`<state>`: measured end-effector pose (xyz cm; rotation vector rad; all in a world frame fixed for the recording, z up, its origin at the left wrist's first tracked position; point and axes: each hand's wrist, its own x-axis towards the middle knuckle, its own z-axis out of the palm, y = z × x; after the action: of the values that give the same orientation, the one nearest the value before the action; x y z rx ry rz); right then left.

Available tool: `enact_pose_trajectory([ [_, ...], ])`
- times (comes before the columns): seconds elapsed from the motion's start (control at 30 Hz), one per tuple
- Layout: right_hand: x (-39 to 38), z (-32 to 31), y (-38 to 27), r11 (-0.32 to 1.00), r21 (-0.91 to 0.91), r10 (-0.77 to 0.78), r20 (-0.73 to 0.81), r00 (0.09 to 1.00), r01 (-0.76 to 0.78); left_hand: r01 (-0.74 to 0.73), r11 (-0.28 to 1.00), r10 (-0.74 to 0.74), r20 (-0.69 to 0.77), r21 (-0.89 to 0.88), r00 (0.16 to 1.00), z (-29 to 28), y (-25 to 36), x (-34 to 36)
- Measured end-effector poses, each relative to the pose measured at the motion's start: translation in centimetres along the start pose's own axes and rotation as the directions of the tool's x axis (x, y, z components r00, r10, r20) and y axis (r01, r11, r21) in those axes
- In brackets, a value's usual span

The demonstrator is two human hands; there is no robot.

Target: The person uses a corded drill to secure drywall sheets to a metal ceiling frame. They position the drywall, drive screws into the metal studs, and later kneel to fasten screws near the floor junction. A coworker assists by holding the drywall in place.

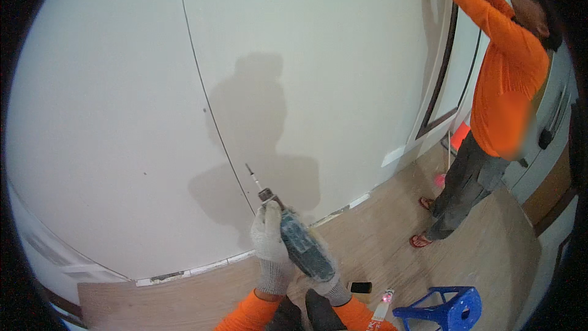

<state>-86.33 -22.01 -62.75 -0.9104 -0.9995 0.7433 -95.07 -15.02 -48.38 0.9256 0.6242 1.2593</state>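
A dusty dark-green power drill [303, 242] with a long thin bit points up and away toward the white wall panels [141, 116]. My left hand [269, 242], in a whitish knitted glove, is closed round its front end near the chuck. Lower down, my right hand [329, 283], also gloved, grips the rear of the body; most of its fingers are hidden behind the tool. The bit's tip shows in front of the wall, close to the dark seam [211, 110] between two panels; whether it touches, I cannot tell.
At the right a person in an orange top [508, 61] reaches up to the wall. A blue plastic stool [447, 308] stands near me on the wood-look floor [392, 233]. Left of it lies a black phone-like rectangle [360, 287]. Dark-framed panelling [441, 86] runs beyond the white panels.
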Motion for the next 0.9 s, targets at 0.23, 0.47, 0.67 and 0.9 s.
enact_pose_trajectory([
  [0.23,-3.1,9.6,-14.0,0.942,0.329,-0.009,-0.185,0.983,0.071,-0.386,0.907,0.362,0.156,0.169,0.919,1.0,15.7,-6.7],
  [0.47,-3.2,21.4,-23.8,0.944,0.315,-0.016,-0.261,0.965,0.1,-0.042,0.951,0.196,0.492,-0.306,0.848,-7.5,30.2,-14.3],
  [0.67,-3.0,27.5,-22.1,0.94,0.301,-0.022,-0.413,0.91,0.16,0.143,0.901,0.17,0.638,-0.409,0.751,-13.2,33.9,-14.8],
  [0.9,-3.4,30.8,-18.3,0.919,0.274,-0.066,-0.604,0.794,0.285,0.196,0.86,0.225,0.694,-0.471,0.684,-19.5,36.6,-13.0],
])
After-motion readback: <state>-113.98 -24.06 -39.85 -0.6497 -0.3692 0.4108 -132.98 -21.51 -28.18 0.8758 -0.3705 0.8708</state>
